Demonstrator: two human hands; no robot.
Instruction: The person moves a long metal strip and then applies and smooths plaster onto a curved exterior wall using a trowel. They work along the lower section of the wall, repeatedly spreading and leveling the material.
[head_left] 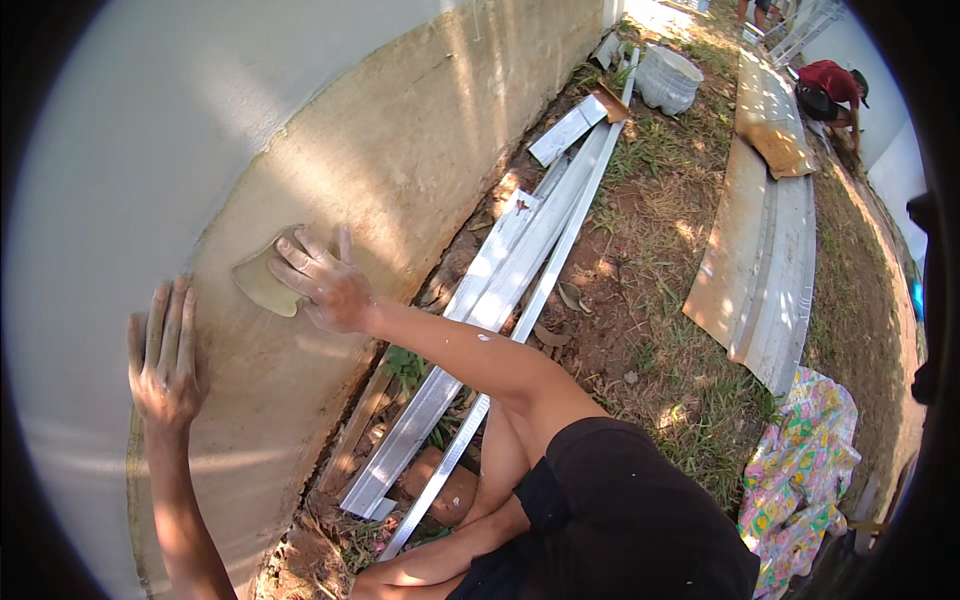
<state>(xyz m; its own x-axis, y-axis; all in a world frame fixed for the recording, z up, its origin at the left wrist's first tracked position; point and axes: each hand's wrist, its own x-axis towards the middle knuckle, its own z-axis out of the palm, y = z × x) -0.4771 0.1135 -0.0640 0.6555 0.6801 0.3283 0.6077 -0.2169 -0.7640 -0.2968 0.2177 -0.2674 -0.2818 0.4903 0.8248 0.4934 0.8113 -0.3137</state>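
Observation:
My left hand (168, 360) lies flat against the wall (330, 190), its dusty fingers stretched upward and holding nothing. To the right of it, my right hand (325, 285) presses a thin tan sheet of sandpaper (265, 284) to the wall. The fingers lie over the sheet's right part, and its left edge sticks out past them. Whitish dust coats the right fingers. Under the hands the wall is beige and bare-looking, while the part above a curved border is smooth pale grey.
Long metal channels (500, 290) lie along the wall's foot, by my legs. On the grass stand a whitish tub (668, 78) and long weathered sheets (750, 250). A flowered plastic cloth (800, 460) lies lower right. A person in a red shirt (832, 82) crouches far right.

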